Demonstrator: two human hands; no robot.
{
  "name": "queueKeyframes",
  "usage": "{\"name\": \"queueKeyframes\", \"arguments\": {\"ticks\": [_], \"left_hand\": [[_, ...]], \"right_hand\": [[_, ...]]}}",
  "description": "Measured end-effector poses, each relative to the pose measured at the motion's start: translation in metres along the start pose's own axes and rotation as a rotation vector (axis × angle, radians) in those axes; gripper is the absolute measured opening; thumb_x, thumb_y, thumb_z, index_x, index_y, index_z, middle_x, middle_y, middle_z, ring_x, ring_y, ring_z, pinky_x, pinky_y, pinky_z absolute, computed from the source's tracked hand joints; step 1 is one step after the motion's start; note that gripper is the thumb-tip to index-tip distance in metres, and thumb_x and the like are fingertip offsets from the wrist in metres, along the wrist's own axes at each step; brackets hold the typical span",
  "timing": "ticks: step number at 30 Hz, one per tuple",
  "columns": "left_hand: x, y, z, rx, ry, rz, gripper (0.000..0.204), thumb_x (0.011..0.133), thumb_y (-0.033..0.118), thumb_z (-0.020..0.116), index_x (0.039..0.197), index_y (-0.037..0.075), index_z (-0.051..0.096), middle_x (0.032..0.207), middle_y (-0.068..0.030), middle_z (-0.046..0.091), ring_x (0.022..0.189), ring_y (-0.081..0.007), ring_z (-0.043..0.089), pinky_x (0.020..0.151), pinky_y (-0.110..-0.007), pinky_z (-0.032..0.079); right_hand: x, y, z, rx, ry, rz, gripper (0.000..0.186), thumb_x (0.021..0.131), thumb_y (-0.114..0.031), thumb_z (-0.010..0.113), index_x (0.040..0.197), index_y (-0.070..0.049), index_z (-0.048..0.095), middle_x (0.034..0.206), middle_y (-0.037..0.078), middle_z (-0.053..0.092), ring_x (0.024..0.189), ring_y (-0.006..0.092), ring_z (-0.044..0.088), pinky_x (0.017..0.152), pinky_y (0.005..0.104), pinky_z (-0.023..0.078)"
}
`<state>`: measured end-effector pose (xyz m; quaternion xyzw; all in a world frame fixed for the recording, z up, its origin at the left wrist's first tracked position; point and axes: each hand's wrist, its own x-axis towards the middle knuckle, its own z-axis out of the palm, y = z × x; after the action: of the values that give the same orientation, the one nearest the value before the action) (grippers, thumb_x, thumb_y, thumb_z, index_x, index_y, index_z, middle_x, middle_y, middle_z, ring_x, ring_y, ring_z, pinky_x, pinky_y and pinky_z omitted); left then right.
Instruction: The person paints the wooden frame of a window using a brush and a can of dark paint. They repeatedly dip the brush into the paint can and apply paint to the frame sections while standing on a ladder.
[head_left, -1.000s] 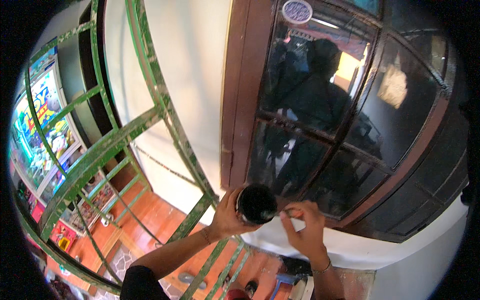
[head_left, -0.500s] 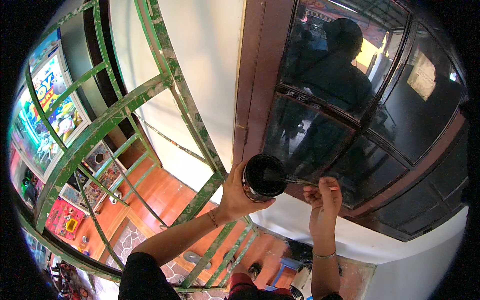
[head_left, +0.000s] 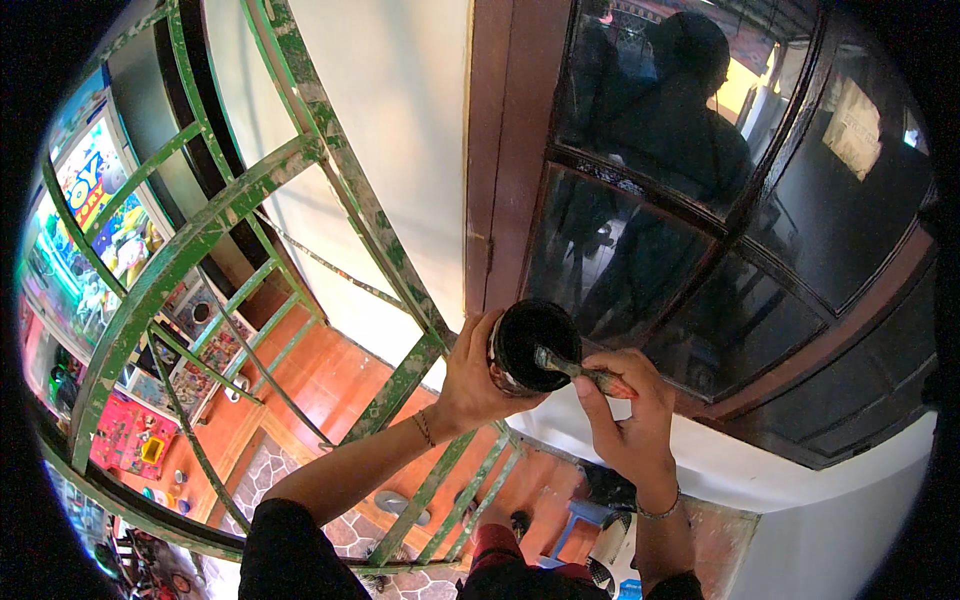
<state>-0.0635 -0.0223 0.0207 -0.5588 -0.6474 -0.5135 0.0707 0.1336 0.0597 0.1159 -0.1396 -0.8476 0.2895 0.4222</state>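
My left hand (head_left: 472,375) is wrapped round a paint can (head_left: 513,325) from its left side, with its open top facing up and its inside dark with black paint. Between the thumb and fingers of my right hand (head_left: 632,405) is a paintbrush (head_left: 606,382). Its handle has a reddish end, and its bristle end dips over the rim into the can's mouth; how deep the tip sits in the paint cannot be seen. Just beyond both hands stands a brown window frame (head_left: 497,180) with dark, glossy black-edged panes (head_left: 625,260).
A paint-flecked green metal scaffold (head_left: 345,205) curves along my left, close to my left forearm. Below lie an orange tiled floor (head_left: 345,375), grey sandals (head_left: 402,505) and a blue stool (head_left: 580,530). A white wall (head_left: 420,130) borders the window; a lit toy machine (head_left: 100,200) stands far left.
My right hand has turned and come toward the can, bringing the paintbrush's bristle end further into its mouth. The can has shifted slightly to the right in my left hand.
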Motion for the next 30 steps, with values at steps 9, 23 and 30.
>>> {"name": "queueKeyframes", "arguments": {"ticks": [9,23,30], "left_hand": [[0.0,-0.001,-0.002,0.033,-0.062,-0.002,0.113,0.063,0.043,0.097,0.145,-0.008,0.038,0.132,-0.026,0.053,0.125,-0.0425,0.056,0.105,-0.051,0.049],[0.006,0.003,-0.001,-0.085,0.015,-0.2,0.11,0.062,0.041,0.098,0.142,-0.007,0.039,0.127,-0.0225,0.053,0.121,-0.0385,0.058,0.103,-0.048,0.051],[0.008,-0.001,-0.002,-0.055,0.079,-0.225,0.105,0.065,0.038,0.097,0.143,-0.002,0.04,0.129,-0.0203,0.053,0.121,-0.0359,0.059,0.102,-0.046,0.051]], "right_hand": [[0.017,0.008,0.002,-0.107,-0.092,-0.17,0.027,0.084,0.0,0.074,0.111,-0.006,0.071,0.1,0.011,0.073,0.089,0.0334,0.067,0.084,0.0434,0.051],[-0.007,0.016,-0.007,0.286,0.27,0.013,0.02,0.094,-0.002,0.072,0.113,0.001,0.069,0.105,0.017,0.076,0.093,0.025,0.076,0.084,0.0358,0.06],[0.036,0.058,0.032,0.364,0.456,-0.04,0.016,0.101,-0.006,0.066,0.111,0.003,0.058,0.101,0.023,0.076,0.095,0.0231,0.076,0.083,0.031,0.059]]}}
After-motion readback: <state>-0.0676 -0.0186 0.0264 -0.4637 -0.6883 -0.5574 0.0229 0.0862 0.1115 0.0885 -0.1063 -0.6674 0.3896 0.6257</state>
